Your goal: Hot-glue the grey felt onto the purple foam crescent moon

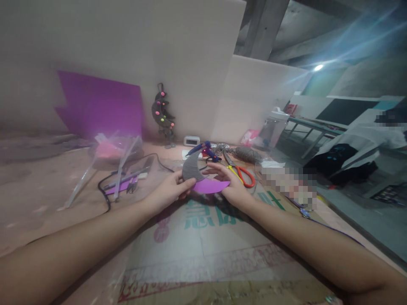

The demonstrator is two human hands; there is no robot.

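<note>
A crescent [210, 187] is between my hands; its left part is covered in grey yarn and its lower right part is bare purple. My left hand [178, 186] pinches the grey part, thumb on top. At the purple tip is my right hand [230, 182], its fingers curved behind the crescent and partly hidden. Just beyond lies a blue glue gun [210, 154] with a small red light. Scissors [244, 174] with orange handles rest to the right, near a bundle of grey yarn [248, 154].
A printed cardboard sheet [197, 258] covers the table before me. Purple sheets [108, 106] and a grey crescent ornament [161, 112] with coloured balls lean against the board. Pens, glue sticks and a cable lie left. A plastic jug [275, 127] stands back right; a person [359, 144] sits beyond.
</note>
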